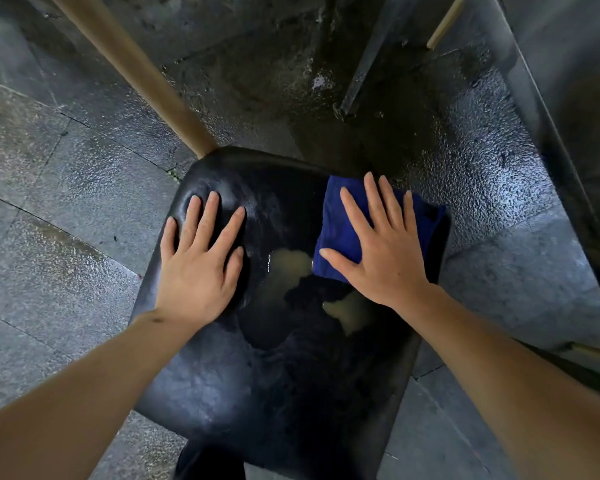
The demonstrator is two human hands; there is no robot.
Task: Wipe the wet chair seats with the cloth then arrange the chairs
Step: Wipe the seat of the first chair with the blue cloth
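Head cam looking straight down, so everything lines up nicely. Right hand [385, 251] is flat on the folded blue cloth [340, 233], fingers spread and straight, pressing it onto the far right corner of the black chair seat [291, 382]. Left hand [201, 258] is also flat and spread, palm down on the bare far left part of the seat, holding nothing, looks like it's just steadying the chair. What matters for the next swipe: the puddle [288, 268] sits in the middle of the seat, between the two hands, and its edge is right up against the near-left corner of the cloth, just beside the right thumb. So the water lies toward the left and back toward the body from the cloth, and the right hand is clearly the one to go for it. I'd guess a pull inward and left across the dip in the cushion. Seat is not dry yet, so arranging chairs comes later. Wet stone floor [66, 188] all round, with a tan chair leg [142, 77] slanting off the far left corner.
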